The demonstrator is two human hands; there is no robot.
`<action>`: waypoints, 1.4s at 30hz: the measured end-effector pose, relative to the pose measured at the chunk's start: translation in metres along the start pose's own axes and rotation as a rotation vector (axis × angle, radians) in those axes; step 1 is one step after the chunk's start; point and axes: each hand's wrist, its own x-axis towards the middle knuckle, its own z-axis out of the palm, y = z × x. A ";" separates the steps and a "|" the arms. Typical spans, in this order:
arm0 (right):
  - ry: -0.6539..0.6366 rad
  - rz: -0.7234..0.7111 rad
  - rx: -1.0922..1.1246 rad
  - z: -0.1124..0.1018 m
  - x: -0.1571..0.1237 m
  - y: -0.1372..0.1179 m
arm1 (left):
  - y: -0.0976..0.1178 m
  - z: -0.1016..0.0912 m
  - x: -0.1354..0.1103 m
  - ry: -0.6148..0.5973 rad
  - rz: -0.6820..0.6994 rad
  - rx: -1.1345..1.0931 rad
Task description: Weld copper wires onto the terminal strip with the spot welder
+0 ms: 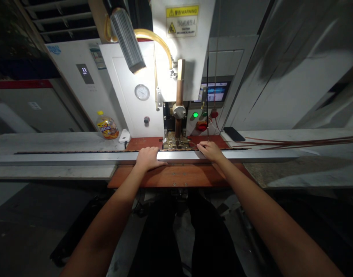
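"Below the copper-coloured rod (179,90), what step are we logging?"

"Positioning, we'd judge. The silver bar (180,155) lies across the brown surface (157,177), with a dark strip (78,152) running along its back edge. Both hands look to be steadying the work near the rod's tip."

"Hand states, quick?"

"Left hand (147,157): fingers draped over the bar, thumb apart along the front. We can't tell whether they grip or just press. Right hand (210,151): fingers bent, tips drawn nearly together at the back edge, right of the tip. Whatever they pinch, if anything, is too small for us to make out."

"And the next move?"

"Our guess: it calls for keeping the strip flush to the bar, setting the right spot under the tip, and keeping fingers clear of it."

"Which way do we mark the axis?"

"Left to right, along the surface's front edge and crosswise to the forearms. The bar's left end runs out of view; its right end stops beyond the right hand, in front of the loose brown strips (323,142). We mark the dark strip on the same line, lying lengthwise."
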 end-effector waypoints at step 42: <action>-0.050 0.009 0.112 -0.005 0.013 0.000 | -0.010 0.000 0.017 -0.177 -0.033 -0.077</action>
